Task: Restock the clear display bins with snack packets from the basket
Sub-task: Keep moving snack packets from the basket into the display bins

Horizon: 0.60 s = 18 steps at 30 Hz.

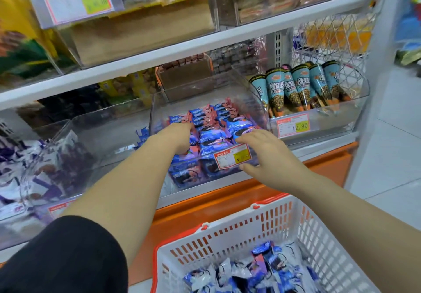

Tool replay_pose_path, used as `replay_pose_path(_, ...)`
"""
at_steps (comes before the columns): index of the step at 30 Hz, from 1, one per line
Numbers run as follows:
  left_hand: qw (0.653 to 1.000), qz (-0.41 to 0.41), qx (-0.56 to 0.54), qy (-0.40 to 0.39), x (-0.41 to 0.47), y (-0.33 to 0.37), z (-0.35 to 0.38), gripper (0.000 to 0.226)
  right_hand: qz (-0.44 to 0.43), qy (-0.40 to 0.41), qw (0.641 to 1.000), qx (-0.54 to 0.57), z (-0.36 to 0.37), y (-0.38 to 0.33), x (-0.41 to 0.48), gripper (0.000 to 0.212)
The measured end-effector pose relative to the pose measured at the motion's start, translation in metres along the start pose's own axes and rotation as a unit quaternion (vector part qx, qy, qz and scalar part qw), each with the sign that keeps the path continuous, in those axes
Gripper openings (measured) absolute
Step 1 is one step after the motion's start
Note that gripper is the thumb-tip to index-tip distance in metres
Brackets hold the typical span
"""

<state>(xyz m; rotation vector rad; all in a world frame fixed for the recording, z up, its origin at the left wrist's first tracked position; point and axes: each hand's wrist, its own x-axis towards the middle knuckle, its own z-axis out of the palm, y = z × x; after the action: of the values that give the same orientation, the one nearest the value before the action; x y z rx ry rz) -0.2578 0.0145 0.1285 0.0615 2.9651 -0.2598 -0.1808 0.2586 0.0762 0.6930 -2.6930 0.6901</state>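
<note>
Blue cone-shaped snack packs with brown tips [303, 85]: upright row, up and right of fingers [245, 139] of right hand [271, 153]. White-red-yellow price card "12.90" [293, 125]: right of same fingers. Purple-white foil packets [34, 167]: well left of left hand [180, 137]. Orange base panel [250, 192]: below fingers. White shelf board [182, 51]: above.

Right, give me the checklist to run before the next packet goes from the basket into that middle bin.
1. Basket stocked: ok, basket packets lie in it.
2. Clear bin steadied: ok, the right hand grips its front wall beside the price label.
3. Left hand free to fetch: cannot tell, its fingers are hidden among the bin packets.
4. Room left in the bin: cannot tell, the packets heap up to the front rim.
5. Basket within reach: ok, it sits just below both arms.
</note>
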Motion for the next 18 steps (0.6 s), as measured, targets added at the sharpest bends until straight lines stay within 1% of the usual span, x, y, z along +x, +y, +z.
replay_pose_path(5,1.000,0.000,-0.006,-0.021,-0.006,0.003,-0.008,0.059,-0.001,0.001,1.000,0.000,0.003,0.002,-0.001,0.064)
replay_pose_path(8,0.999,-0.007,-0.050,-0.019,-0.006,0.007,-0.004,0.044,0.000,-0.001,1.000,0.000,0.004,0.003,-0.001,0.064)
replay_pose_path(9,0.998,-0.001,-0.067,-0.013,-0.006,0.008,0.001,0.043,0.000,0.000,1.000,0.000,0.004,0.002,-0.001,0.064)
replay_pose_path(11,0.997,0.015,-0.081,-0.013,-0.009,0.012,0.016,0.053,0.000,-0.001,1.000,-0.001,0.005,0.002,-0.002,0.065)
replay_pose_path(13,0.997,0.023,-0.069,-0.024,-0.010,0.013,0.031,0.064,0.002,-0.004,1.000,0.001,0.006,0.003,-0.002,0.066)
replay_pose_path(15,0.996,0.010,-0.085,-0.022,-0.011,0.012,0.039,0.073,-0.002,-0.010,1.000,0.002,0.006,0.003,-0.003,0.068)
replay_pose_path(18,0.991,-0.013,-0.130,-0.023,-0.014,0.014,0.035,0.061,0.001,-0.026,1.000,-0.010,0.006,0.004,-0.007,0.071)
